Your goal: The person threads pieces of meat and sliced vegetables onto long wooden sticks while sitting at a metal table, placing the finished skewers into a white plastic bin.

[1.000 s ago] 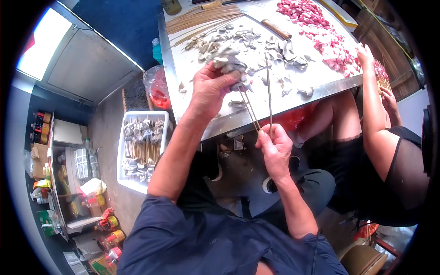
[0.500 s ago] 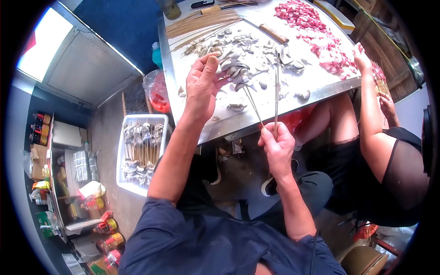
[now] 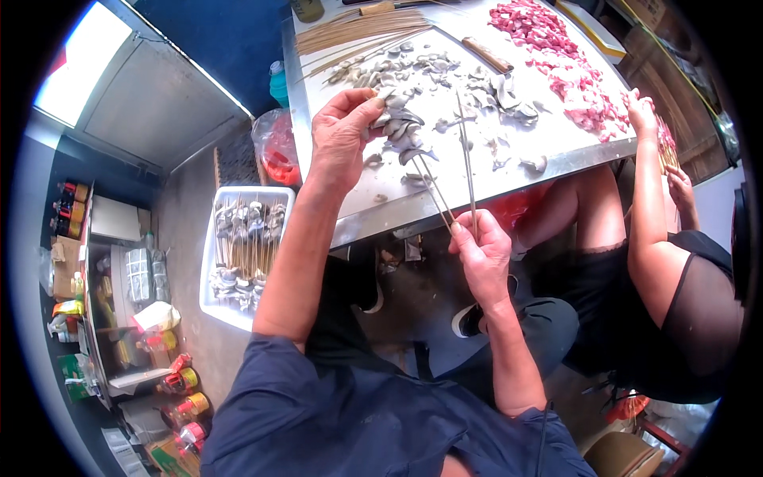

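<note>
My right hand [image 3: 481, 248] grips several thin skewers [image 3: 433, 187] that rise over the table's near edge. Grey-white curved slices [image 3: 409, 131] bunch at the upper ends of some of them. My left hand [image 3: 346, 127] is closed at that bunch, thumb against fingers, pinching a grey slice [image 3: 377, 119]. Beneath and beyond, more loose grey slices [image 3: 497, 91] lie scattered on the white table [image 3: 509, 171]. I cannot tell whether the pinched slice is threaded on a skewer.
Bare skewers [image 3: 358, 33] and a wooden-handled knife [image 3: 486, 54] lie on the table, with red meat pieces [image 3: 584, 95] at right. A white tray [image 3: 208, 274] of loaded skewers stands on the floor at left. Beside me, a co-worker's hand [image 3: 640, 111] is near skewers of red meat.
My left hand's fingers have closed from a looser spread into a pinch at the grey slices. One skewer in my right hand has tipped leftward. The view has shifted slightly.
</note>
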Motion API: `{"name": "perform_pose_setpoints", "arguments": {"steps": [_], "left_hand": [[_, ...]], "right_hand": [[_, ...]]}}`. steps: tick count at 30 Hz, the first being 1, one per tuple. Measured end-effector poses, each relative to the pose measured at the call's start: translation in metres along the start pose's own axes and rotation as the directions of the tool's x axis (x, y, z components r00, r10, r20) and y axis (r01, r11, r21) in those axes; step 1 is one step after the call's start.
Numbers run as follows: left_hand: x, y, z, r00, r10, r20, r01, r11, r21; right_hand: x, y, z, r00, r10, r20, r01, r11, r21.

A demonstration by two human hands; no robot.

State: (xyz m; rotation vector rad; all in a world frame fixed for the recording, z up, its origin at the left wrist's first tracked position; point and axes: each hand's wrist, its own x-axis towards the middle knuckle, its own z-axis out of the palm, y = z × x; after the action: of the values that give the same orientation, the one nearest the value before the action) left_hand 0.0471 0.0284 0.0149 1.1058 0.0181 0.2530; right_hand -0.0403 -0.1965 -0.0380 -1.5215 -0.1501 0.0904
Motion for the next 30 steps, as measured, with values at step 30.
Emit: {"name": "perform_pose_setpoints", "arguments": {"steps": [30], "left_hand": [[-0.011,-0.033,0.015,0.999,0.002,0.048,-0.009,0.99,0.142]], "right_hand": [[-0.009,0.007,0.009,0.994,0.065,-0.085,-0.056,0.993,0.103]]}}
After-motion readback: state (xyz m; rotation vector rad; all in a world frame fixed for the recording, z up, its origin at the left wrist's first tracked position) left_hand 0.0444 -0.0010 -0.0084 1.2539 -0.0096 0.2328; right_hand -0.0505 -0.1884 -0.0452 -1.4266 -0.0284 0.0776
